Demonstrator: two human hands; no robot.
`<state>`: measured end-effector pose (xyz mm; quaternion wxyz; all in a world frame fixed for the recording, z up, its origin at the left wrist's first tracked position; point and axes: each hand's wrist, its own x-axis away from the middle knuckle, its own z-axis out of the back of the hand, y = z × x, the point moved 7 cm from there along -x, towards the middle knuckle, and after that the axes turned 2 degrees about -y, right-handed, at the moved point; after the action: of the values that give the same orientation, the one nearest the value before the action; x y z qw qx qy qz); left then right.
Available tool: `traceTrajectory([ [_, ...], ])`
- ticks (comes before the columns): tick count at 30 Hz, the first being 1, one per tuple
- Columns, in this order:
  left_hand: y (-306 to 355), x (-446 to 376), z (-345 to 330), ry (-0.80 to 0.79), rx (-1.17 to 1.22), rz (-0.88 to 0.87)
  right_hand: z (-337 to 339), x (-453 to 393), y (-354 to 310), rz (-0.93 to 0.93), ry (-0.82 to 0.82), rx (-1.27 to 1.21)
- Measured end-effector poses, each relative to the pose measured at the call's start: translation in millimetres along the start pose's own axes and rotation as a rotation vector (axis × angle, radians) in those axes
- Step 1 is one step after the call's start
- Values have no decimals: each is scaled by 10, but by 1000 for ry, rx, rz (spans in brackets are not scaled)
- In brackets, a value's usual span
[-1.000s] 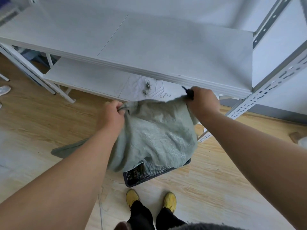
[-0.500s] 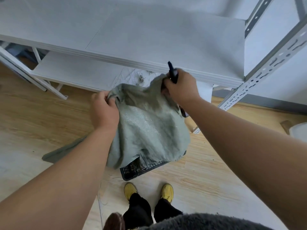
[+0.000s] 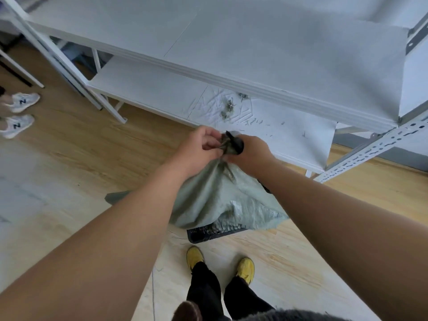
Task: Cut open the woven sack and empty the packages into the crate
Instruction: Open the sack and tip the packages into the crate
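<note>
A grey-green woven sack [image 3: 222, 200] hangs bunched from both of my hands over a black crate [image 3: 203, 234] on the floor. Only the crate's near rim shows below the cloth; its inside is hidden. My left hand [image 3: 199, 147] pinches the gathered top of the sack. My right hand [image 3: 251, 150] grips the same bunch together with a black cutter [image 3: 235, 142], whose tip points up and left between the hands. No packages are visible.
A white metal shelf rack [image 3: 254, 89] stands just beyond my hands, its lower board [image 3: 150, 93] scratched and littered with scraps. My yellow shoes [image 3: 195, 257] stand just behind the crate. Another person's white sneakers [image 3: 20, 101] are at far left. Wooden floor lies all around.
My hands have come together from holding the sack's top spread apart to gripping it in one bunch. The sack has dropped lower and hangs narrower over the crate.
</note>
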<state>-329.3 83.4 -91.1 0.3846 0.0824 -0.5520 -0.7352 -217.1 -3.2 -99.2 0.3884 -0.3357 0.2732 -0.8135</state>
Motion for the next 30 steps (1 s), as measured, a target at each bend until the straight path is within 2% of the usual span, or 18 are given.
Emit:
traceTrajectory([
  [2, -113, 54, 80, 25, 43, 20, 17, -18, 0, -12, 102, -45],
  [3, -248, 71, 147, 42, -26, 55, 34, -30, 7, -21, 138, -66],
  [5, -666, 126, 293, 30, -363, 224, 68, -45, 19, -30, 182, -72],
  [7, -1115, 304, 450, -18, -725, 473, 119, -56, 48, -46, 228, -83],
  [9, -1239, 432, 557, 38, -839, 577, 207, -55, 96, -74, 318, -106],
  [11, -982, 382, 569, 183, -730, 464, 320, -32, 137, -110, 435, -148],
  [13, -586, 270, 512, 302, -501, 304, 434, 1, 163, -143, 532, -226],
  [15, -261, 130, 323, 215, -377, 219, 496, -5, 146, -149, 516, -268],
  [17, -75, 33, 163, 59, -445, 191, 508, -17, 105, -141, 438, -248],
  [18, 14, -6, 196, 82, -456, 165, 549, -2, 95, -137, 461, -250],
  [20, 215, -63, 385, 266, -387, 52, 683, 49, 109, -141, 564, -334],
  [21, 277, -76, 437, 308, -365, 15, 723, 74, 127, -146, 581, -375],
  [24, 256, -103, 327, 180, -453, 37, 684, 89, 134, -134, 458, -297],
  [27, 360, -37, 386, 368, -335, -26, 778, 137, 160, -116, 540, -310],
  [28, 347, -45, 342, 339, -312, -21, 780, 128, 164, -106, 522, -316],
  [30, 225, -63, 169, 165, -355, 48, 670, 74, 155, -80, 367, -273],
])
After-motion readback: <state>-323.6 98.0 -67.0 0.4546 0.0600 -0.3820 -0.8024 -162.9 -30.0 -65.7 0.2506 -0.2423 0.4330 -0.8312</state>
